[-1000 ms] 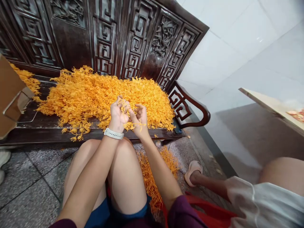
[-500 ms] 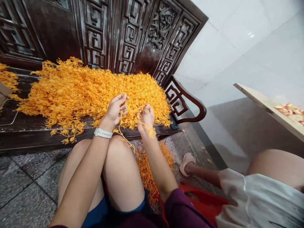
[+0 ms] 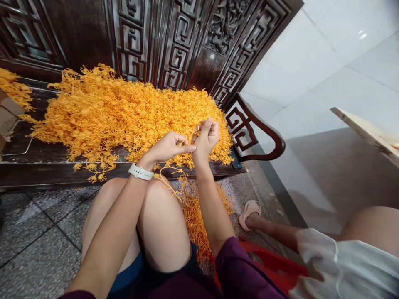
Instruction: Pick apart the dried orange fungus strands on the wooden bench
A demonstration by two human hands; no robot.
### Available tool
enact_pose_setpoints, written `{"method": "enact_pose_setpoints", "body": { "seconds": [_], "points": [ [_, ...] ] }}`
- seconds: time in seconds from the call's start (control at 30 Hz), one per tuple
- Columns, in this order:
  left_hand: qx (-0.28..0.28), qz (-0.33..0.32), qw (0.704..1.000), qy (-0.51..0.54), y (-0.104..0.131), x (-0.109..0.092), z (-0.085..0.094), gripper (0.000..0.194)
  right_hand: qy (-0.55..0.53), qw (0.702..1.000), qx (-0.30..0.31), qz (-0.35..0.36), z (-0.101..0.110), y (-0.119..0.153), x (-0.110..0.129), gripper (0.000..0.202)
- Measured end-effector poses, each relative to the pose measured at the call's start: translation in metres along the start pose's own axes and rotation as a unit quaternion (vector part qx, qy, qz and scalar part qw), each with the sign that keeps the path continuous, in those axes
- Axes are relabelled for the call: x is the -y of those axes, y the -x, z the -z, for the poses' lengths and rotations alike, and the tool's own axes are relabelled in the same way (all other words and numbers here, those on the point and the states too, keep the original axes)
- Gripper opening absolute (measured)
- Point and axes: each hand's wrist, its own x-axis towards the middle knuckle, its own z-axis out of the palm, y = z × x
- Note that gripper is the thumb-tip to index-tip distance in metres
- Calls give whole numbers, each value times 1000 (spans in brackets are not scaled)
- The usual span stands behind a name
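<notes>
My left hand (image 3: 170, 148), with a white watch band (image 3: 141, 171) at the wrist, pinches a thin yellow strand. Its thumb points across to my right hand (image 3: 207, 139), which is curled with fingertips pressed together on the same strand. A loop of it shows between the fingers. Below the hands, a length of yellow strand (image 3: 170, 189) with knotted tufts hangs over my knee. Behind them a large heap of yellow-orange knotted strands (image 3: 134, 120) lies on a dark wooden bench (image 3: 46, 174). What the fingertips cover is hidden.
The carved bench back (image 3: 174, 45) rises behind the heap, with a curved armrest (image 3: 277, 145) at right. More orange strands (image 3: 199, 224) lie low between my legs and a red plastic stool (image 3: 271, 261). A seated person's leg (image 3: 277, 232) and a wooden board (image 3: 368, 133) are at right.
My hands have come together, the right rising slightly and the left turning its thumb toward it. The hanging strand has shifted with them. The view has moved slightly left.
</notes>
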Motion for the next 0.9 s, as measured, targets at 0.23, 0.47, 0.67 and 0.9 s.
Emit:
{"method": "enact_pose_setpoints", "body": {
  "seconds": [0.23, 0.47, 0.67, 0.9],
  "points": [
    [-45, -42, 997, 41, -3, -8, -8, 58, -1, 998, 70, -4, 6, 22, 6, 37],
    [52, -31, 998, 6, 2, -10, -9, 58, 24, 987, 159, -13, 23, 7, 14, 43],
    [-77, -43, 995, 40, 1, -6, -11, 65, -23, 992, 122, -23, 36, 10, 18, 47],
    [-86, -168, 972, -143, 3, -30, -25, 65, -35, 992, 53, 113, 43, 54, 72, 36]
  ]
}}
